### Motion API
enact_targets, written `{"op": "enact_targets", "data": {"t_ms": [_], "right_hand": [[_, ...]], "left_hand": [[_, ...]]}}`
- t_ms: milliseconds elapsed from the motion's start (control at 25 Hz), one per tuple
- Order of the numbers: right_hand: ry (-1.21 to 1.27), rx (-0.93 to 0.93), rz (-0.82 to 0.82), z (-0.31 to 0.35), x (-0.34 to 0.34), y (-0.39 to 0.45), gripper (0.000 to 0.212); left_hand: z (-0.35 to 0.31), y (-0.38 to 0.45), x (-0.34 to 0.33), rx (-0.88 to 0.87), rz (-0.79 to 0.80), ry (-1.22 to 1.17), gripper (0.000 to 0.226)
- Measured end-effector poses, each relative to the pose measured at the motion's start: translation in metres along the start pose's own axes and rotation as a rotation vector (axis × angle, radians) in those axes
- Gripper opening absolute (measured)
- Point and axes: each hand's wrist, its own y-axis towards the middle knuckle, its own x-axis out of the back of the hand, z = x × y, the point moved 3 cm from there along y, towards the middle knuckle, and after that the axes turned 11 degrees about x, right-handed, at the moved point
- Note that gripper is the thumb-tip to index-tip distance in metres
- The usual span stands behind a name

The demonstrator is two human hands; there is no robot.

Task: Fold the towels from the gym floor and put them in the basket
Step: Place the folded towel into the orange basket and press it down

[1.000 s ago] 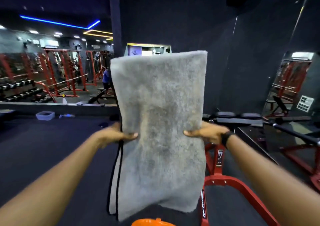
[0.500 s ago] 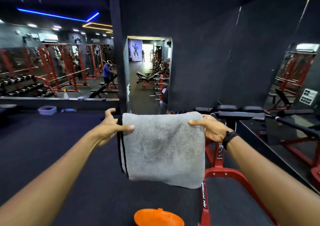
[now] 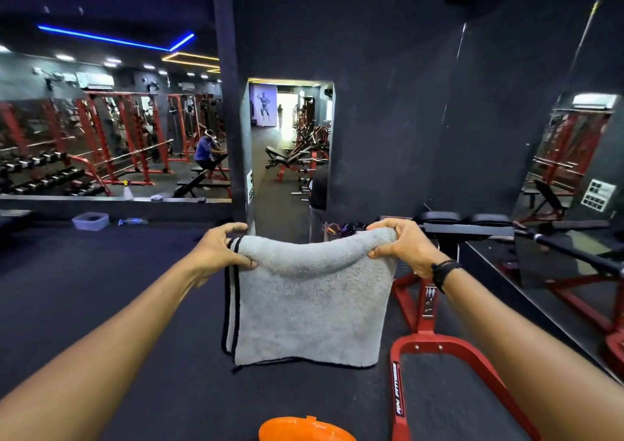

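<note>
- The left hand [image 3: 219,249] pinches the folded grey towel [image 3: 307,309] at its top left corner.
- The right hand [image 3: 403,246] grips the top right corner.
- The towel hangs in the air above the dark floor [image 3: 101,292], beside a red machine frame [image 3: 439,349].
- An orange rim [image 3: 304,430] shows below it.

We have one view, from a head-worn camera looking forward and slightly down along both outstretched arms. It sits close behind the folded grey terry towel [image 3: 309,309], facing the dark pillar [image 3: 233,129] beyond it.
</note>
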Motion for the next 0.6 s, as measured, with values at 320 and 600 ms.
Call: {"op": "enact_targets", "data": {"t_ms": [320,600], "right_hand": [[-0.149,0.051,0.053,0.014,0.02,0.005,0.045],[-0.442,0.142,0.004,0.012,0.021,0.004,0.023]], "left_hand": [[-0.004,-0.008,-0.004,0.022,0.02,-0.269,0.04],[-0.01,-0.004,0.01,-0.18,-0.108,0.552,0.018]]}}
